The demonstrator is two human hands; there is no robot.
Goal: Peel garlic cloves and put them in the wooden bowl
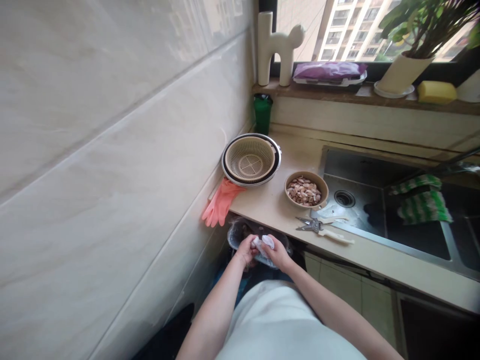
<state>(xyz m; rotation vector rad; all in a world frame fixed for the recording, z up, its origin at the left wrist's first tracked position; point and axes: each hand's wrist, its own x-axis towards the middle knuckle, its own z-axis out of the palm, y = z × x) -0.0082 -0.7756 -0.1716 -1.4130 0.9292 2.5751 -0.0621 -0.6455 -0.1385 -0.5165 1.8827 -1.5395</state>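
My left hand (246, 250) and my right hand (278, 253) are close together in front of the counter's edge. Between them is a crumpled white tissue-like piece (264, 245), gripped from both sides; whether it is paper or something else cannot be made out. Just beneath the hands is a bin lined with a clear plastic bag (235, 235), its contents mostly hidden. On the counter to the right stands a tan bowl (324, 188) full of pinkish garlic cloves (303, 191). Scissors with white handles (324, 230) lie in front of the bowl, blades pointing left.
A beige strainer (250, 159) sits in a larger metal-rimmed bowl against the tiled wall. Pink rubber gloves (222, 202) hang over the counter edge. At right is a steel sink (352, 162) with a green-and-white cloth (423, 202). A green cup (263, 114) stands behind.
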